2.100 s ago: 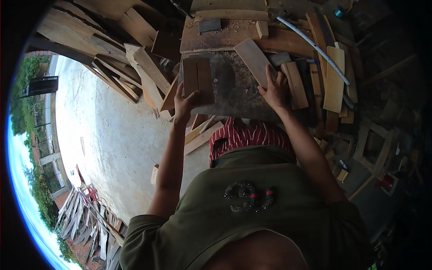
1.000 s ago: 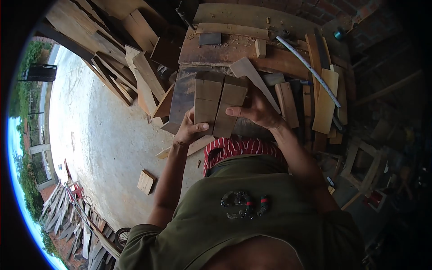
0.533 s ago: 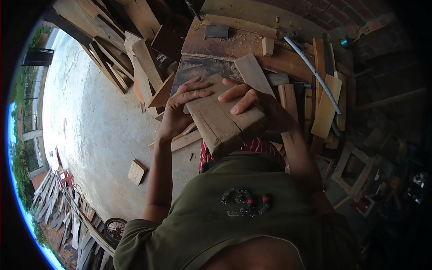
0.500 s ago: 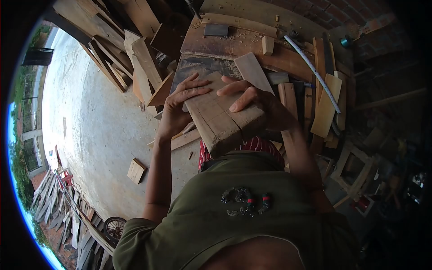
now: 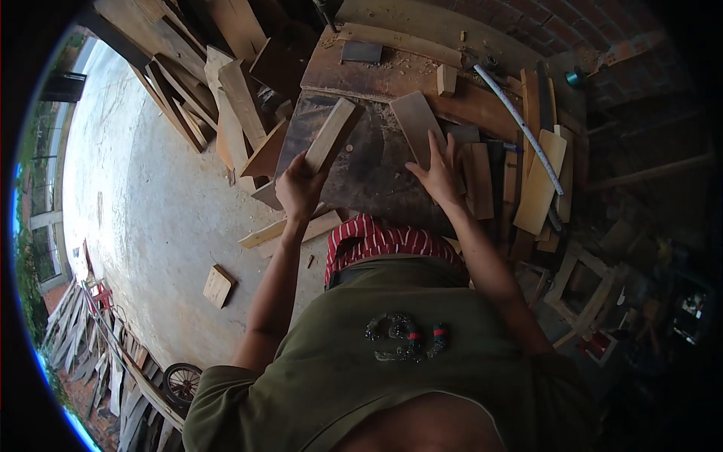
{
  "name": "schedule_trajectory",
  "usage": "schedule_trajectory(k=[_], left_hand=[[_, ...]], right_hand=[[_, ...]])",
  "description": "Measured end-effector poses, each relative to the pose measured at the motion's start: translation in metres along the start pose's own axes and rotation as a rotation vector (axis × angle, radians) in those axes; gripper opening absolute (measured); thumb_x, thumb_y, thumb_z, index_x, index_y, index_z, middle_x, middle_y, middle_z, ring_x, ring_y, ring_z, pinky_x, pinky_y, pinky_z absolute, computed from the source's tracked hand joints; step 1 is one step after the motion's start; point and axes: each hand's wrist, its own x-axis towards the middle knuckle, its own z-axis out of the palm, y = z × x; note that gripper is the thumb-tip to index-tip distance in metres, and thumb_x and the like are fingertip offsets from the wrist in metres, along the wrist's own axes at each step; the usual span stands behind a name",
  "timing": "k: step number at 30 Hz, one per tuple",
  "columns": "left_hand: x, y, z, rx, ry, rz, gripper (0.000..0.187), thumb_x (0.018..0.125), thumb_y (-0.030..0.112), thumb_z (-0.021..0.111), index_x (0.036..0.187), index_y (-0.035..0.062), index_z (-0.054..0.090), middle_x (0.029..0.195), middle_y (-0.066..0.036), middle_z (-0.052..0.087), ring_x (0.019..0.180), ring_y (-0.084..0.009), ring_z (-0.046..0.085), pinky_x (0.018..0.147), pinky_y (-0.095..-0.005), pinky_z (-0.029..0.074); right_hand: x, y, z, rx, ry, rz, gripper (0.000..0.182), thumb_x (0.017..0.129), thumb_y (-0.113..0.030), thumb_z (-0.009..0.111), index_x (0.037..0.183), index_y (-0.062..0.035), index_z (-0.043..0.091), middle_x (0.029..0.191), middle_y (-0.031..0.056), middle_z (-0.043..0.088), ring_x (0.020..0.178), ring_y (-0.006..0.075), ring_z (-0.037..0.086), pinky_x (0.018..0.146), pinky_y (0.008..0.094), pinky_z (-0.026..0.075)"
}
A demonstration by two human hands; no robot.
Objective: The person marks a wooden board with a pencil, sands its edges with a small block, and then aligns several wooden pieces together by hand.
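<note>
My left hand grips the lower end of a thick wooden block, its narrow, pale edge facing up over the dark part of the workbench. My right hand is open, its fingers spread and nothing held. Its fingertips overlap a flat brown board on the bench. Just right of that hand lies a shorter reddish-brown piece of wood.
A pale curved strip crosses the stacked boards at right. Planks lean left of the bench. A small wooden block lies on the concrete floor. Wood shavings dot the bench's back.
The block, held between both hands near my chest before, has moved forward over the bench and turned onto its edge in my left hand. My right hand has let go and opened.
</note>
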Motion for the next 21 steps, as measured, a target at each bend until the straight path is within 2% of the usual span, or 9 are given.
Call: schedule_trajectory(k=[1, 4, 6, 9, 11, 14, 15, 18, 21], left_hand=[[0.004, -0.003, 0.010, 0.103, 0.072, 0.030, 0.057, 0.070, 0.035, 0.077, 0.123, 0.0156, 0.066, 0.091, -0.019, 0.072, 0.089, -0.0371, 0.070, 0.079, -0.0446, 0.055], [0.014, -0.006, 0.035, 0.188, 0.090, -0.043, 0.054, 0.071, 0.032, 0.075, 0.122, 0.0151, 0.067, 0.094, -0.019, 0.072, 0.092, -0.0385, 0.069, 0.082, -0.0480, 0.054], [0.020, -0.003, 0.045, 0.135, 0.078, -0.075, 0.058, 0.073, 0.031, 0.073, 0.127, 0.0144, 0.063, 0.104, -0.021, 0.070, 0.098, -0.0406, 0.067, 0.086, -0.0482, 0.053], [0.021, -0.008, 0.051, -0.021, 0.108, 0.018, 0.060, 0.075, 0.024, 0.075, 0.131, 0.0105, 0.059, 0.111, -0.020, 0.070, 0.105, -0.0372, 0.067, 0.092, -0.0461, 0.052], [0.017, -0.016, 0.056, -0.418, 0.270, 0.232, 0.067, 0.075, 0.015, 0.080, 0.136, 0.0065, 0.053, 0.123, -0.020, 0.066, 0.114, -0.0318, 0.065, 0.098, -0.0410, 0.050], [0.005, -0.042, 0.058, -0.598, 0.081, 0.082, 0.075, 0.074, 0.006, 0.082, 0.141, 0.0056, 0.048, 0.133, -0.017, 0.060, 0.120, -0.0266, 0.060, 0.102, -0.0381, 0.048], [0.008, -0.066, 0.073, -0.645, 0.032, 0.063, 0.068, 0.077, 0.007, 0.081, 0.137, 0.0023, 0.051, 0.125, -0.015, 0.065, 0.116, -0.0212, 0.062, 0.100, -0.0340, 0.049], [0.004, -0.061, 0.070, -0.549, 0.067, 0.035, 0.056, 0.076, 0.013, 0.079, 0.128, 0.0017, 0.060, 0.115, -0.015, 0.071, 0.111, -0.0199, 0.067, 0.097, -0.0316, 0.048], [0.003, -0.055, 0.063, -0.494, 0.057, 0.038, 0.047, 0.079, 0.004, 0.075, 0.123, -0.0028, 0.062, 0.114, -0.011, 0.072, 0.108, -0.0153, 0.066, 0.095, -0.0288, 0.048]], right_hand=[[-0.004, 0.000, 0.006, -0.131, 0.005, 0.039, 0.085, 0.077, -0.032, 0.082, 0.148, -0.0119, 0.038, 0.142, 0.0314, 0.034, 0.131, 0.0506, 0.037, 0.104, 0.0560, 0.037], [-0.005, -0.003, 0.015, -0.294, 0.046, 0.069, 0.091, 0.077, -0.034, 0.081, 0.151, -0.0166, 0.033, 0.145, 0.0303, 0.033, 0.129, 0.0503, 0.038, 0.103, 0.0573, 0.037], [-0.005, -0.002, 0.016, -0.342, 0.069, 0.080, 0.086, 0.076, -0.029, 0.081, 0.150, -0.0191, 0.037, 0.142, 0.0283, 0.036, 0.127, 0.0475, 0.042, 0.101, 0.0535, 0.040], [0.001, 0.006, 0.004, -0.055, 0.026, 0.047, 0.081, 0.074, -0.019, 0.080, 0.147, -0.0211, 0.044, 0.135, 0.0229, 0.040, 0.121, 0.0424, 0.047, 0.099, 0.0462, 0.043], [0.002, -0.013, -0.017, -0.004, 0.015, -0.045, 0.080, 0.074, -0.019, 0.080, 0.146, -0.0210, 0.046, 0.135, 0.0223, 0.041, 0.122, 0.0418, 0.047, 0.100, 0.0466, 0.044], [0.000, -0.044, -0.035, 0.150, -0.009, -0.133, 0.077, 0.074, -0.017, 0.080, 0.144, -0.0206, 0.048, 0.136, 0.0215, 0.041, 0.124, 0.0405, 0.047, 0.101, 0.0461, 0.044], [0.001, -0.052, -0.038, 0.157, -0.069, -0.191, 0.076, 0.075, -0.017, 0.080, 0.144, -0.0208, 0.048, 0.137, 0.0214, 0.041, 0.125, 0.0405, 0.047, 0.102, 0.0458, 0.043], [0.002, -0.067, -0.033, 0.148, -0.137, -0.332, 0.077, 0.073, -0.019, 0.081, 0.143, -0.0217, 0.049, 0.136, 0.0202, 0.042, 0.123, 0.0398, 0.048, 0.100, 0.0469, 0.046], [0.003, -0.078, -0.028, 0.074, -0.254, -0.494, 0.073, 0.071, -0.018, 0.081, 0.139, -0.0217, 0.055, 0.137, 0.0193, 0.042, 0.122, 0.0387, 0.048, 0.103, 0.0483, 0.043]])
